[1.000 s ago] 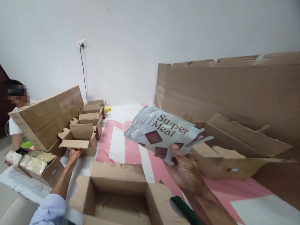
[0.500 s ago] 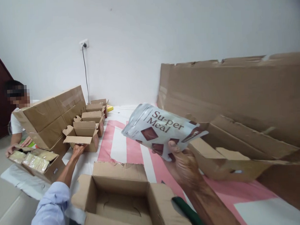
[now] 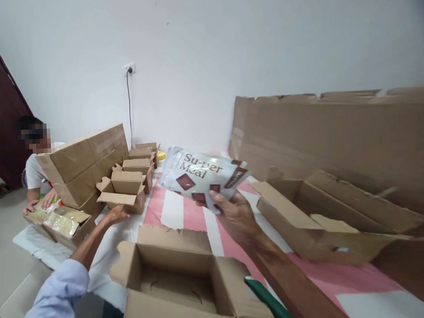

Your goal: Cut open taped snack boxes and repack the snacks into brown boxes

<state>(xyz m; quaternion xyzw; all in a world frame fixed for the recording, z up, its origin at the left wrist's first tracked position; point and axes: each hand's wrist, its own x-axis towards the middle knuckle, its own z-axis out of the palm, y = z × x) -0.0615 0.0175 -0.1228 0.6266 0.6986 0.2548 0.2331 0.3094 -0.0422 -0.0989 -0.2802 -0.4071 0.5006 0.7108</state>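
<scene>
My right hand grips a silvery-white "Su-per Meal" pouch by its lower right part, thumb across the front. The pouch is held tilted above the table. Straight below me stands an open cardboard box, flaps spread, with nothing inside its visible bottom. My left hand is stretched out at the near edge of another open carton; its fingers are loosely bent and seem to hold nothing. Whether they touch that carton, I cannot tell.
A row of open cartons runs toward the wall, beside stacked closed boxes. At left, a person in white has both hands at a box of clear packets. A large open carton stands right. A dark green object lies by the near box.
My right hand has carried the pouch to the left. My left hand has come out from under the carton's flap to its near edge. The view has shifted slightly.
</scene>
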